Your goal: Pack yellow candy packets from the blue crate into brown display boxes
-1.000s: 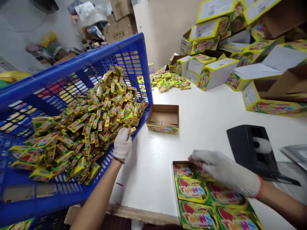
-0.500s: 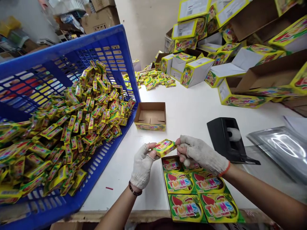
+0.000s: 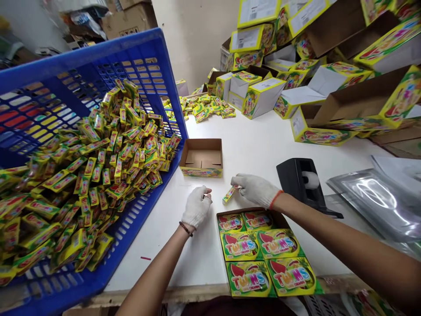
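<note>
My right hand (image 3: 256, 188), in a white fingerless-tip glove with an orange cuff, is closed on a small yellow-and-green candy box (image 3: 228, 196), which is tilted just over the white table. My left hand (image 3: 197, 205), gloved too, is near the tabletop left of that box; its fingers are loosely bent and apart, with nothing seen in them. Below my right hand lies an open carton (image 3: 219, 239) filled with several "TWINS" boxes (image 3: 250, 278) face up. Beyond my left hand stands an open brown-lined carton (image 3: 201, 171) with nothing visible inside.
A tilted blue crate (image 3: 173, 87) heaped with small candy boxes (image 3: 125, 145) fills the left. More candy boxes (image 3: 210, 107) lie at the back. Printed cartons (image 3: 263, 96) are piled back right. A black tape dispenser (image 3: 297, 180) and clear plastic sheets (image 3: 371, 202) sit right.
My left hand has let go of the small candy box and drawn slightly apart. My right hand now holds the box alone, lower and turned on edge, farther from the filled carton.
</note>
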`<action>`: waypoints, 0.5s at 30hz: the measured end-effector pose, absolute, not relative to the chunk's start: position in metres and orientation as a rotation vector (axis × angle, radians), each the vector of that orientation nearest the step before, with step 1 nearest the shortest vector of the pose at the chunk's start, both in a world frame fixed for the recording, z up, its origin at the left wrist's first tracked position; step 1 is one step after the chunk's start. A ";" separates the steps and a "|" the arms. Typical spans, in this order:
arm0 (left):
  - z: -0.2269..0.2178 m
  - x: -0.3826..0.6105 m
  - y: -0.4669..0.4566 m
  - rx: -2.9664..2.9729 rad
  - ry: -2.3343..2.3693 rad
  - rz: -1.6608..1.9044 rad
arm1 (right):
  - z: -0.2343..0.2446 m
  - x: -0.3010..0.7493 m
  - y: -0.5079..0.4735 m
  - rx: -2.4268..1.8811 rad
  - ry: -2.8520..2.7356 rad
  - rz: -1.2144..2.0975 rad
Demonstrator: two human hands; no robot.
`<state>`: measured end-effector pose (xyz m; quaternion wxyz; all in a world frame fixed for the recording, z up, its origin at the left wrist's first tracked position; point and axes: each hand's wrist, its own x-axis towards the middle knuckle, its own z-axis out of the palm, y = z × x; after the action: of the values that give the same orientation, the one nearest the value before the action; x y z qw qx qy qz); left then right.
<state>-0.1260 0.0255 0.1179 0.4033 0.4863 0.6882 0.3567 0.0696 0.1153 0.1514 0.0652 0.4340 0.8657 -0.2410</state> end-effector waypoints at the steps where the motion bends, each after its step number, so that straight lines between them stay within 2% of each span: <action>1: 0.110 -0.128 0.032 1.186 1.727 0.871 | 0.145 0.066 0.121 1.298 2.599 -0.693; 5: 0.085 -0.135 0.048 1.035 1.636 0.820 | 0.136 0.051 0.135 1.148 2.642 -0.707; 9: 0.096 -0.138 0.046 0.946 1.439 0.849 | 0.149 0.050 0.132 0.972 2.843 -0.809; 12: 0.125 -0.133 0.038 0.845 1.082 0.865 | 0.161 0.061 0.120 0.862 3.079 -1.089; 15: 0.150 -0.118 0.030 0.696 0.917 1.045 | 0.172 0.075 0.097 1.317 3.017 -1.542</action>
<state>-0.1177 0.0299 0.1499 0.7128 0.3139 0.4138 0.4713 0.0746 0.0965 0.1723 -0.2443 0.3513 0.8048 -0.4113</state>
